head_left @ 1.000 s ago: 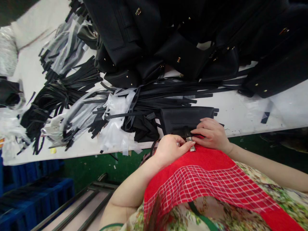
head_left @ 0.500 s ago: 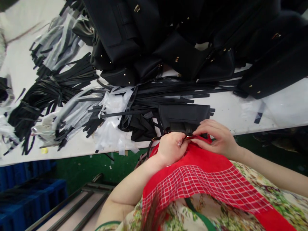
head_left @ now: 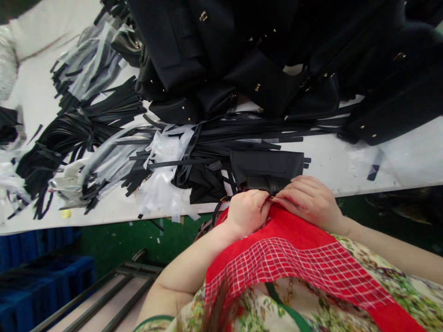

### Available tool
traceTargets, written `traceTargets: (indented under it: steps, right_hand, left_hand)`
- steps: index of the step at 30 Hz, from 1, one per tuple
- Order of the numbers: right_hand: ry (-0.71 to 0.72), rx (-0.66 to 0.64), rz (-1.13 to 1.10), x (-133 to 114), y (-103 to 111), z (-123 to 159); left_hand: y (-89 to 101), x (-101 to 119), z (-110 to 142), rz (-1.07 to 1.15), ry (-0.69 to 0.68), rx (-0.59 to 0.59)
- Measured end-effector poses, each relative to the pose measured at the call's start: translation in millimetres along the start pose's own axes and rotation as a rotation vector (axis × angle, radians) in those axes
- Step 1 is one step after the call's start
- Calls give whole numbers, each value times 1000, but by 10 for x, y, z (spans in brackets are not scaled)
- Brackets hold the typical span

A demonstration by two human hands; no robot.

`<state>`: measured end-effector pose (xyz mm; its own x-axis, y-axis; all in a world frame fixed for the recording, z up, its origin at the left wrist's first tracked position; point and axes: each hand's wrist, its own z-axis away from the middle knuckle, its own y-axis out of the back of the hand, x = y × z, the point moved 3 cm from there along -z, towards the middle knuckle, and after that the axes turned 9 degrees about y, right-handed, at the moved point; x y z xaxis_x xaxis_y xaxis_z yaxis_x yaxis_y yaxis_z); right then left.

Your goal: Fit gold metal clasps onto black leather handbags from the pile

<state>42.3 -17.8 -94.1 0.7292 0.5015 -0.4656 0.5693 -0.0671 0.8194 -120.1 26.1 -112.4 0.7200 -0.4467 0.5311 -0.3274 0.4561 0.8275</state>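
Note:
A small black bag (head_left: 273, 161) lies at the table's near edge, its front edge against my hands. My left hand (head_left: 247, 212) is closed at that edge, fingers curled over a thin black strap with a gold-coloured buckle (head_left: 225, 199) showing to its left. My right hand (head_left: 309, 203) is closed too, thumb and fingers pinching at the strap close to the left fingertips. A small glint of gold-coloured metal shows between the hands; the fingers hide most of what they grip. Below them is the red apron (head_left: 294, 230).
Black bags with gold-coloured fittings (head_left: 258, 87) are heaped at the back of the white table (head_left: 346, 170). Bundles of black straps (head_left: 65, 129) and white plastic wrapping (head_left: 159, 184) lie left. Blue pallets (head_left: 51, 281) and a metal-framed rack (head_left: 114, 295) stand at lower left.
My right hand has closed in on the left, its fingers now bent together over the strap where they were more spread. The left hand has barely moved. The view has shifted slightly.

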Motion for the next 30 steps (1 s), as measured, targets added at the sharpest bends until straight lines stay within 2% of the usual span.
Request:
traceTargets:
  steps: [14,21,30]
  right_hand:
    - [45,14,57,-25,-45,-21]
    - [-24,101,29,-3,33,83]
    - [-109,20,29,-19,-11,48]
  left_hand:
    - [20,18,-48,115,132,-46]
    - [31,5,-56,167,174,-59]
    - [21,37,-53,84,138,-77]
